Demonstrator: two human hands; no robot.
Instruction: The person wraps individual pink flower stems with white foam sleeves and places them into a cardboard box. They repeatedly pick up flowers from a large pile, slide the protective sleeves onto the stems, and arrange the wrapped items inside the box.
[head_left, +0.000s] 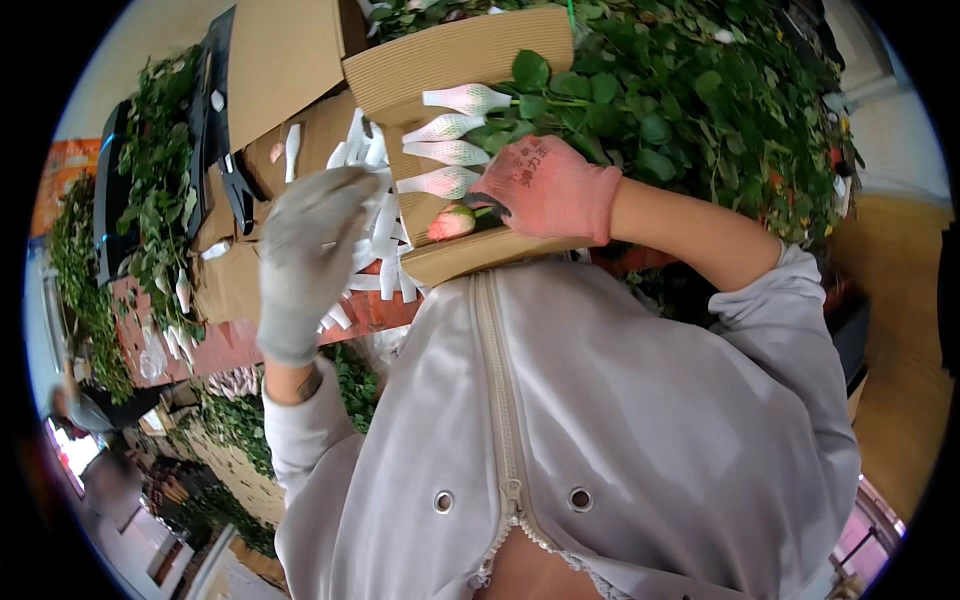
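Note:
My right hand (547, 187), in a pink knitted glove bearing writing, has its fingers closed around the stem of a bare pink rose (451, 223). The rose lies on a sheet of corrugated cardboard (457, 52). Above it on the same sheet lie several roses in white foam mesh sleeves (442, 182), side by side, their heads to the left. My left hand (315, 232), in a greyish-white glove, is blurred and raised over a pile of white foam sleeves (384, 225) left of the sheet. Whether its fingers hold anything cannot be seen.
Leafy rose stems (705, 120) are heaped at the upper right. A cardboard flap (281, 67) stands at the upper left, near a black tool (238, 191). More leafy stems (161, 165) hang at the left. People are at the far lower left.

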